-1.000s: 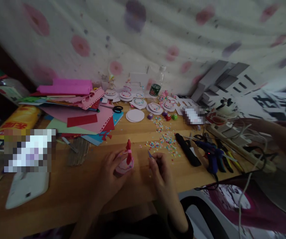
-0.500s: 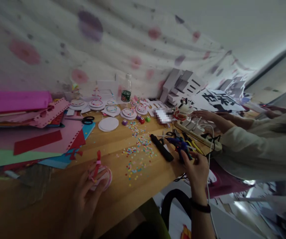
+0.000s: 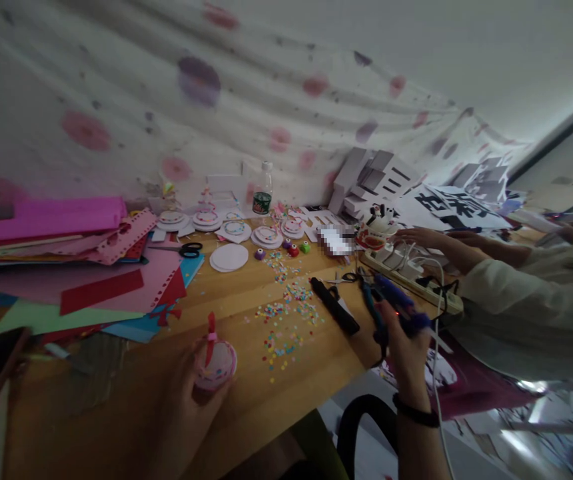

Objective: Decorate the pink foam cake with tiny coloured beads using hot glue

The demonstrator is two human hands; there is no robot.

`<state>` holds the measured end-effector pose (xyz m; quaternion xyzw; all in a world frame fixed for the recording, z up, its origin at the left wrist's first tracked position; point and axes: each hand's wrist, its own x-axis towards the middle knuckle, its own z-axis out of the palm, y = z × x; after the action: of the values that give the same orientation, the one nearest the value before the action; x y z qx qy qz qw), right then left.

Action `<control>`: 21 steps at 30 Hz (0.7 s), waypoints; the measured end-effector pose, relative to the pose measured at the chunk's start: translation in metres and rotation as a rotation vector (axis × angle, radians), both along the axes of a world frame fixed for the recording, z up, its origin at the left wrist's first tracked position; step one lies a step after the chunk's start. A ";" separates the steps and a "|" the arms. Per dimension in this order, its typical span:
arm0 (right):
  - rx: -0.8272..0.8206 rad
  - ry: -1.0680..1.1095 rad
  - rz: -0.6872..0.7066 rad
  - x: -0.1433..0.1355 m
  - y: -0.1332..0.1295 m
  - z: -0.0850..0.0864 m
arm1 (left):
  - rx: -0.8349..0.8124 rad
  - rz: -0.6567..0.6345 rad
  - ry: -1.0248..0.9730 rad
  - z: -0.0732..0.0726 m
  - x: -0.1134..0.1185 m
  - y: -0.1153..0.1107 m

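My left hand (image 3: 191, 393) is closed around a small round white paper piece (image 3: 219, 363) with pink trim and beads on its edge. A red ribbon strip (image 3: 211, 337) stands up from its top, with a pink band around it. On the right, my right hand (image 3: 409, 347) is closed at a dark blue glue gun (image 3: 399, 297) with a small red light, its fingers partly hidden. Teal-handled pliers (image 3: 370, 300) lie just left of the glue gun. Beside them are a black elongated object (image 3: 334, 305) and small scissors (image 3: 344, 277).
Colourful confetti (image 3: 284, 333) is scattered mid-table. Stacked coloured papers (image 3: 101, 287) and black-handled scissors (image 3: 190, 250) lie left. Decorated paper discs (image 3: 267, 235) and a bottle (image 3: 262, 190) stand behind. A power strip (image 3: 416, 283) and another person's arm (image 3: 451, 250) are on the right.
My right hand has moved right with the glue gun, uncovering the teal-handled pliers. My left hand has turned the paper piece a little. The view has shifted left, showing a dark-screened device.
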<state>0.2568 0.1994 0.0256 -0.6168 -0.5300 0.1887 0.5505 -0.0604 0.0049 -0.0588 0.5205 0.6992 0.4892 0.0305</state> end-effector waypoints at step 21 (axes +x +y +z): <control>-0.522 0.257 0.765 -0.121 -0.126 0.018 | -0.087 0.159 -0.227 0.028 0.003 0.001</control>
<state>0.1355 0.0738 0.0436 -0.4670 -0.5813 0.5792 0.3295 -0.0578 0.0062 -0.0309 0.4031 0.7509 0.5148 0.0932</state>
